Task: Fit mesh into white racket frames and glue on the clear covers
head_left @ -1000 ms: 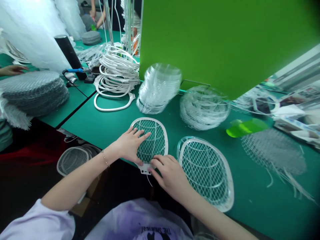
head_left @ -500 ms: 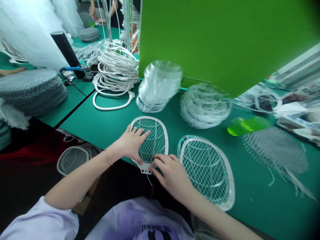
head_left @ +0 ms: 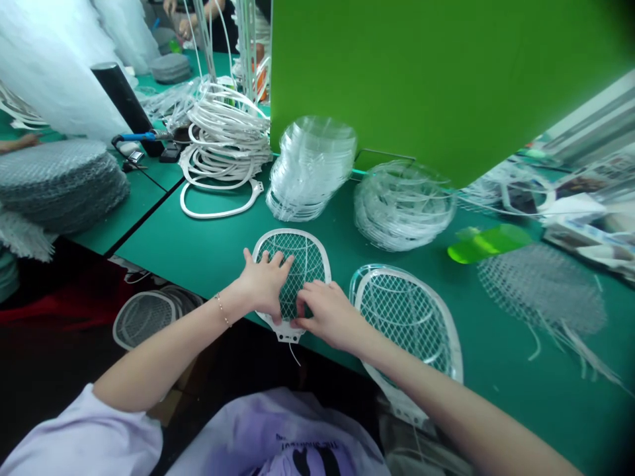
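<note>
Green table runs from near to far, carrying everything here. Bright green panel stands upright on its far side. Left of the work, a tall stack of grey wire-mesh discs. Far centre, a heap of white plastic frames, then a leaning stack of clear plastic frames. Loose mesh lies to the right. Just right of the hands, a clear-and-white racket-shaped frame lies flat, its near end under the right forearm. Between the hands and near the table edge, a white racket-shaped frame with wire mesh lies flat. Left hand presses its mesh, fingers spread. Right hand rests on its lower part, fingers slightly curled, not closed around it.
</note>
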### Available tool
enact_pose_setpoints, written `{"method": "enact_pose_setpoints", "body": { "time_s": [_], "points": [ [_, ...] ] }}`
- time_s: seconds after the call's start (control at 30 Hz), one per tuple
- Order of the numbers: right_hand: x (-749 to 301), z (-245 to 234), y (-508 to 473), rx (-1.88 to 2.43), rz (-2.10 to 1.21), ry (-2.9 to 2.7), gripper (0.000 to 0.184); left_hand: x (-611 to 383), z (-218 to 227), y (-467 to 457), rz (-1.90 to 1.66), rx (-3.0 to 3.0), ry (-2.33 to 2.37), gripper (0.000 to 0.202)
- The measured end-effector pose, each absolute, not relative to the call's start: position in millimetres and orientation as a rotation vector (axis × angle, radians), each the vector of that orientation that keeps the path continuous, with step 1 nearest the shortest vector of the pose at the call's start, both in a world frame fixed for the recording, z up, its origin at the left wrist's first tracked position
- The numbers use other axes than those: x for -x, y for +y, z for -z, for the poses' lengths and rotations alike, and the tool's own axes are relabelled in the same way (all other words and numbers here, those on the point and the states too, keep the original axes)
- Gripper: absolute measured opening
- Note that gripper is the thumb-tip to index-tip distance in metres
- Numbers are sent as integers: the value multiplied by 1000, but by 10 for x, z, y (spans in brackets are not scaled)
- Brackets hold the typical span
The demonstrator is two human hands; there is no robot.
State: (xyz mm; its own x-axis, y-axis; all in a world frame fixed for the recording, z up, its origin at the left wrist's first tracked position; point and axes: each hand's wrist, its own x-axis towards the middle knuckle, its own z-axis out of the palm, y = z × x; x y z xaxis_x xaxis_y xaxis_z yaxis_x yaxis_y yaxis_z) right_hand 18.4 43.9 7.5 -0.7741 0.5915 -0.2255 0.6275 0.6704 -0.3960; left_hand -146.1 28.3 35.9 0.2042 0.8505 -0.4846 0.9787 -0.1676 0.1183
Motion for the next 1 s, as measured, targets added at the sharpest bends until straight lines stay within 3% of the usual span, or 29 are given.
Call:
{"method": "enact_pose_setpoints", "body": {
  "time_s": [0.17, 0.27, 0.33, 0.43, 0.57, 0.67, 0.77, 1.0],
  "points": [
    [-244, -65, 379, -1130, 746, 2898, 31, 1484, -386, 266, 489, -2066, 1687, 136],
    [-714, -69, 480, -1447, 960, 3035, 39, 1624, -427, 161, 430, -2080, 1649, 134],
    [-1207, -31, 667, -1870, 981, 3028, 38, 1665, -479, 84, 253, -2167, 1669, 124],
    [-1921, 104, 1011, -2309, 731, 2834, 46, 1466, -576, 49, -137, -2394, 1692, 94],
    [-2308, 298, 1292, -2079, 863, 2769, 32, 784, -566, 265, -325, -2589, 1336, 53],
    [-2288, 350, 1356, -2004, 864, 2816, 23, 341, -411, 549, -272, -2521, 1280, 50],
    [-2269, 338, 1392, -1994, 884, 2827, 18, 161, -254, 790, -259, -2264, 1539, 50],
    [-2173, 342, 1465, -1896, 1008, 2900, 19, 226, -82, 1031, -257, -1974, 1681, 20]
  ]
}}
